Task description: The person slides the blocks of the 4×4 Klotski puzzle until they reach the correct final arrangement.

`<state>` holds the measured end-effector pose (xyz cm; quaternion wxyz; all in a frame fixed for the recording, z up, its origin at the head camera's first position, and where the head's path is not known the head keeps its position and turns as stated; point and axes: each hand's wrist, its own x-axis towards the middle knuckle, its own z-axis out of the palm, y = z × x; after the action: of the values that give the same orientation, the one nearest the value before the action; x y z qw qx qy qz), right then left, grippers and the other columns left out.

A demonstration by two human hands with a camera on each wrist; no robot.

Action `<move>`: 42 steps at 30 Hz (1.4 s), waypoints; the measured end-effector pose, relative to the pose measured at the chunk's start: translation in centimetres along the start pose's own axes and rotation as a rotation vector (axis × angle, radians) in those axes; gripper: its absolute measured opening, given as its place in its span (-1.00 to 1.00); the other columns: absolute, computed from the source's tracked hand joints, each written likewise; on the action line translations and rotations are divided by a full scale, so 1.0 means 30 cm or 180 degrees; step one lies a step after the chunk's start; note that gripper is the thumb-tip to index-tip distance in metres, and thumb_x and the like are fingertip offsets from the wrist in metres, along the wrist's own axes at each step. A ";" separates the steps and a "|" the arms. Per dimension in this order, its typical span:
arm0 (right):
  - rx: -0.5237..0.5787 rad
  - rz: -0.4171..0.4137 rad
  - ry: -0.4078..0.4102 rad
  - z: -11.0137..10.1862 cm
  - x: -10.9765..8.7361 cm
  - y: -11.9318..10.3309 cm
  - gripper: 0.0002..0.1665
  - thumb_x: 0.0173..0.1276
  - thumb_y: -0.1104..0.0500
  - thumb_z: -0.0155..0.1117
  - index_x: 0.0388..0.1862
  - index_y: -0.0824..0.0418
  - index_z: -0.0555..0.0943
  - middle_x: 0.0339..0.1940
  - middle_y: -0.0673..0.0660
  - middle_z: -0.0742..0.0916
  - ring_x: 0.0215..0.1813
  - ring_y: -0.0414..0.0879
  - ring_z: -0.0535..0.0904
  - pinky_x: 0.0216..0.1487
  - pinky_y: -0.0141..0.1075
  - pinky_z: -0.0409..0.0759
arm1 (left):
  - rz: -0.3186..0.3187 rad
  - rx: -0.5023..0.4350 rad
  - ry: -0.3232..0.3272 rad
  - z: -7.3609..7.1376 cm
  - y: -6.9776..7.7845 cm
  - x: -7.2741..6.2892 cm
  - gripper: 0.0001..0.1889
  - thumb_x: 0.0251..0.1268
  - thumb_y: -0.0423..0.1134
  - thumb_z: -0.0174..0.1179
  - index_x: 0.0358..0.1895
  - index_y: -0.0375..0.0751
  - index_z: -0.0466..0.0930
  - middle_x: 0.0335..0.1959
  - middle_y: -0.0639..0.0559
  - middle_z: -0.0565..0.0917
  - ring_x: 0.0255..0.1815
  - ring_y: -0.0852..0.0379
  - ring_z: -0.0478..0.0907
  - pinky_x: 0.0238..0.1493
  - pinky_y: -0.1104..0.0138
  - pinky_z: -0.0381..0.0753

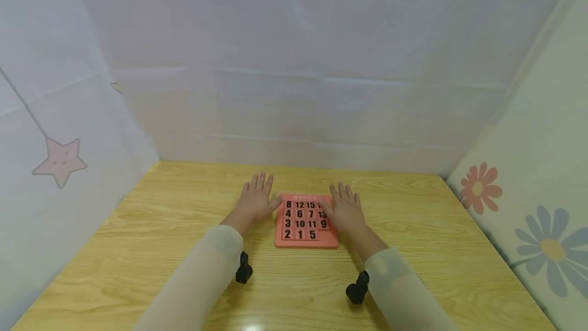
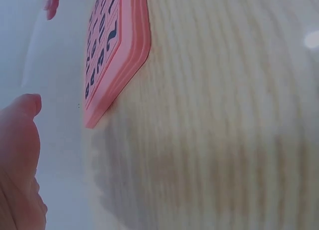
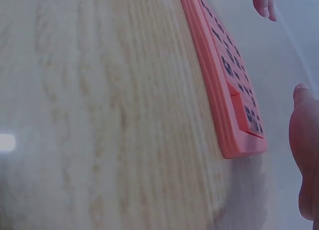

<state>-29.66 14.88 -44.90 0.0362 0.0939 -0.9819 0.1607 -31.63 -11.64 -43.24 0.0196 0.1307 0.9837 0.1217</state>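
Note:
A pink number slide puzzle (image 1: 306,244) lies flat on the table, its black-numbered tiles facing up. The bottom row reads 2, 1, 5, with a gap at its right corner. At the puzzle's left side is my left hand (image 1: 257,202), fingers straight and spread, thumb pointing toward the top left corner. My right hand (image 1: 346,213) is over the right edge; its thumb overlaps the right column and partly covers the top right tile. In the left wrist view the puzzle (image 2: 130,55) is seen edge-on beside my left thumb (image 2: 22,125). Neither hand grips anything.
The wooden table (image 1: 151,239) has a pale cloth wall (image 1: 285,116) behind it. Printed side panels stand left and right, one with a pink star (image 1: 59,161), the other with flowers (image 1: 551,249). Black wrist cameras (image 1: 244,269) sit below the sleeves.

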 end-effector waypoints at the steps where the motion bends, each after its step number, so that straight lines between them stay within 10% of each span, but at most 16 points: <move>1: 0.0034 -0.0002 0.0001 0.005 -0.005 0.004 -0.14 0.55 -0.31 -0.23 0.61 0.17 0.00 0.63 0.26 0.02 0.64 0.22 -0.17 0.60 0.20 -0.20 | 0.0022 -0.0077 -0.0013 0.006 -0.001 -0.007 -0.14 0.50 0.23 -0.18 0.60 -0.19 -0.28 0.62 -0.24 -0.27 0.63 -0.23 -0.34 0.60 -0.14 -0.25; 30: 0.0650 -0.0245 0.0189 0.094 -0.136 0.063 -0.27 0.55 -0.19 -0.08 0.52 0.18 0.25 0.57 0.28 0.24 0.60 0.22 0.07 0.57 0.15 0.07 | 0.0312 -0.1073 -0.0025 0.156 0.034 -0.175 -0.11 0.44 0.18 0.00 0.57 -0.33 -0.13 0.59 -0.28 -0.04 0.62 -0.25 -0.17 0.60 -0.13 -0.21; 42: 0.0665 -0.0452 0.0305 0.109 -0.172 0.075 -0.35 0.52 -0.18 -0.01 0.41 0.17 0.42 0.53 0.29 0.32 0.54 0.26 0.18 0.51 0.22 0.15 | 0.0354 -0.0987 0.0152 0.202 0.045 -0.205 0.08 0.12 0.37 0.21 0.56 -0.24 0.03 0.56 -0.15 0.16 0.60 -0.17 0.02 0.60 -0.10 -0.18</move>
<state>-25.18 16.81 -49.22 0.0844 0.1586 -0.9478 0.2634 -24.93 -10.55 -48.75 0.0094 0.1775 0.9446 0.2760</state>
